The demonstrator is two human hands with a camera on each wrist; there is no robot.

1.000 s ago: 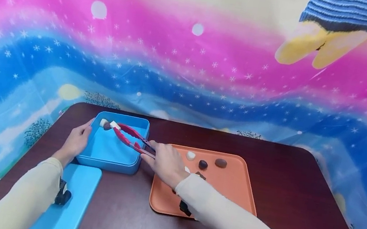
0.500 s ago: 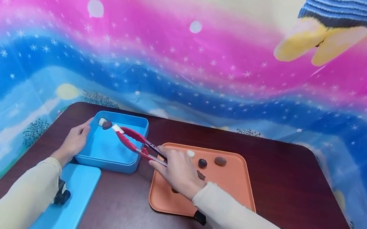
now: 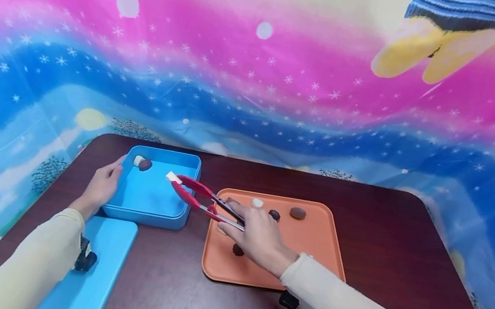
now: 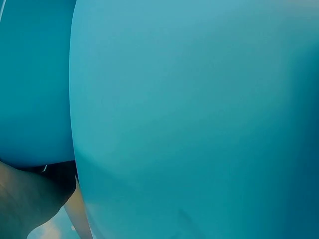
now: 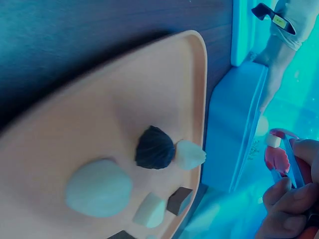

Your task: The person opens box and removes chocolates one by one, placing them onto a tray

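Observation:
My right hand point(image 3: 261, 237) grips a pair of tongs point(image 3: 187, 197) with red scalloped tips, above the left part of the orange tray point(image 3: 306, 277). A small white piece point(image 3: 172, 176) is pinched between the tong tips, over the right side of the blue box point(image 3: 145, 219). At the box's left wall my left hand point(image 3: 101, 185) holds the side, its fingers partly hidden. Inside, a brown piece point(image 3: 145, 165) and a white piece point(image 3: 137, 161) lie together in the far left corner. The left wrist view is mostly filled by blue plastic point(image 4: 189, 99).
Several loose pieces lie on the tray, among them a brown oval point(image 3: 298, 213), a dark ridged piece point(image 5: 154, 148) and a white rounded one point(image 5: 98, 188). A blue lid point(image 3: 106, 262) lies in front of the box. The dark table point(image 3: 164, 282) ends at a patterned cloth point(image 3: 256, 102).
The right hand and tongs have moved right, carrying the white piece away from the two pieces in the box corner. The left hand has stayed at the box wall.

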